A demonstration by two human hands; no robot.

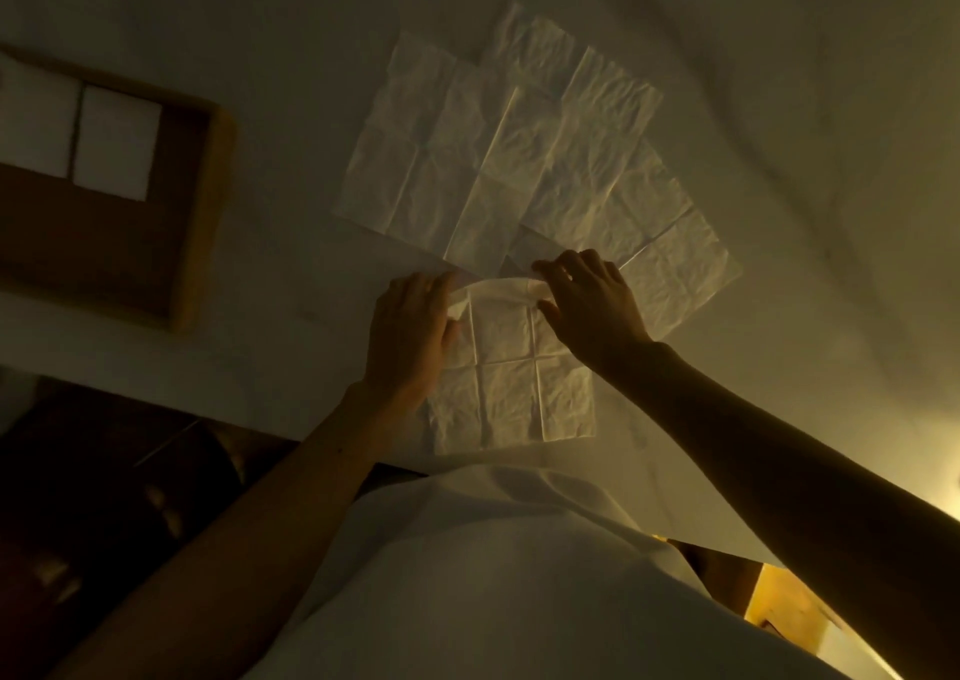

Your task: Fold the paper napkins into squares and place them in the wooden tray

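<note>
White garment point(493, 575) on the person's torso is nearest the lens, with both bare forearms reaching out over it.

Fingers: left hand point(410, 336) and right hand point(592, 305) each pinch a far corner of one napkin point(509, 393). The far edge is lifted and curls back toward the person. The near part lies flat, its crease grid showing. Judged: first fold just started.

Just beyond the fingertips: loose napkins point(519, 159), unfolded, overlapping in a fan. There are several, but an exact count cannot be read.

Well out to the left of the left hand: wooden tray point(202, 211), holding two folded squares point(117, 141) side by side at its far end, with the rest of the tray floor bare.

Progress, judged: two done, one in hand, the fan still to fold. Less than half complete.

Surface: table point(779, 159) under a pale, slightly wrinkled covering. Room: dim, warm yellow light from the lower right, and a dark floor point(104, 523) off the near-left edge.
</note>
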